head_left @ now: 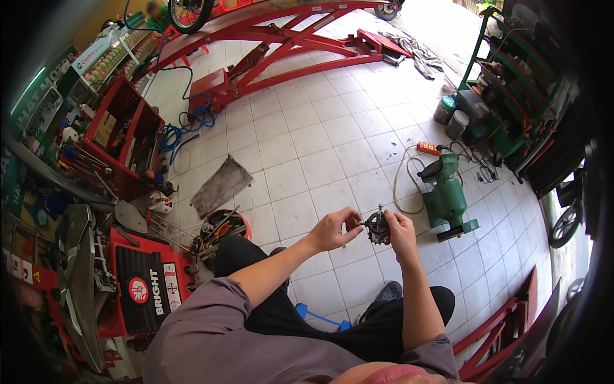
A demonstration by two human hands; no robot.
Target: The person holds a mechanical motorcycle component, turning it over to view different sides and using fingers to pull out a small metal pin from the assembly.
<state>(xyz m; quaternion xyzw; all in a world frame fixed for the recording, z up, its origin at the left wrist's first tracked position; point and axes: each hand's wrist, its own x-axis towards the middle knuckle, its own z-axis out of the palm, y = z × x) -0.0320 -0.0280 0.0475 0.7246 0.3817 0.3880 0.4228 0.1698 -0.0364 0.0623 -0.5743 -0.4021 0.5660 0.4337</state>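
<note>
The toothed part (377, 225) is black, the floor (332, 153) white squares, the machine (451, 197) near its right edge green, the lift (293, 40) red.

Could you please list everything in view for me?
Toothed metal part: one, dark, held right of centre
Motor-like machine: one, green, right floor
Power strip: one, orange, beyond machine
Scissor lift: one, red, top
Air hose: one, blue, upper left
Tool cart: one, red, left
Mat: one, grey, floor left
Tool basin: one, red, below mat
Rack: one, green, upper right
Lidded containers: two, mixed, beside rack
Cabinet: one, red-black, lower left
Person: one, in green, top left
Left hand: one, bare, at part's left
Right hand: one, bare, at part's right
</note>
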